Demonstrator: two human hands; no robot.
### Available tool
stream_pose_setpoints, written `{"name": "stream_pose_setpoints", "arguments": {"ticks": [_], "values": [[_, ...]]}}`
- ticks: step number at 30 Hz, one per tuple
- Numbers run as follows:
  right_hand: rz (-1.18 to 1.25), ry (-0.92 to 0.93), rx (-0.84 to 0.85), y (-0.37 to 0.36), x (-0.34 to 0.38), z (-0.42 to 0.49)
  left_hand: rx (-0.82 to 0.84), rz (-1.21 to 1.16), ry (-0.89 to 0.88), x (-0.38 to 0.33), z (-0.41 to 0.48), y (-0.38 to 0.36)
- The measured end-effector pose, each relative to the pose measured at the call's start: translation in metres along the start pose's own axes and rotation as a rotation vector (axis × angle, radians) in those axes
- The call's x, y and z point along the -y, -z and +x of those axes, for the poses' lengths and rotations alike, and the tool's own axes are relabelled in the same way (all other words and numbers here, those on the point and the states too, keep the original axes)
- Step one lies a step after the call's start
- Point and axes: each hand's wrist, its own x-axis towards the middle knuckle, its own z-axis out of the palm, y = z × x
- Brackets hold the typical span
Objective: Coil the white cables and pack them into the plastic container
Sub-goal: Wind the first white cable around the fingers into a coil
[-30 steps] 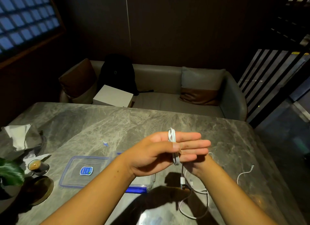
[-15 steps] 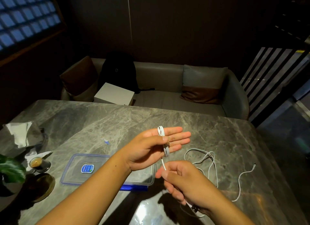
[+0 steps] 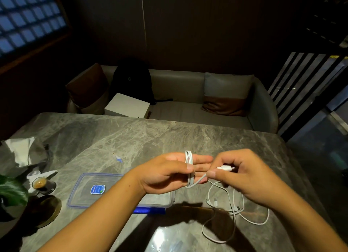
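A white cable (image 3: 188, 158) is wound in several turns around the fingers of my left hand (image 3: 165, 173), held above the marble table. My right hand (image 3: 243, 173) pinches that cable's free end with its white plug (image 3: 227, 168) just right of the left fingertips. A clear plastic container (image 3: 84, 191) with a blue label lies on the table below my left wrist, partly hidden by the forearm. Loose white cables (image 3: 232, 208) lie tangled on the table under my right hand.
A small glass of coffee (image 3: 40, 184) on a dark saucer, a crumpled tissue (image 3: 20, 150) and a plant leaf (image 3: 11, 191) sit at the table's left edge. A grey sofa (image 3: 188, 105) with a backpack and a white box (image 3: 128, 106) stands beyond the table.
My right hand has risen from below the left hand to beside its fingertips, taking up the slack. It now holds the cable's plug end, and more turns lie on the left fingers.
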Motion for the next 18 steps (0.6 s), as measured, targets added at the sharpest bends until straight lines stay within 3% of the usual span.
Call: {"name": "stream_pose_setpoints", "arguments": {"ticks": [4,18], "values": [[-0.037,0.053,-0.129,0.012,0.007,0.006,0.024,0.01,-0.02,-0.004,0.006,-0.008],[-0.132,0.133,-0.085,0.017,0.009,0.014,0.069,0.006,0.025,-0.002,0.011,-0.021]]}}
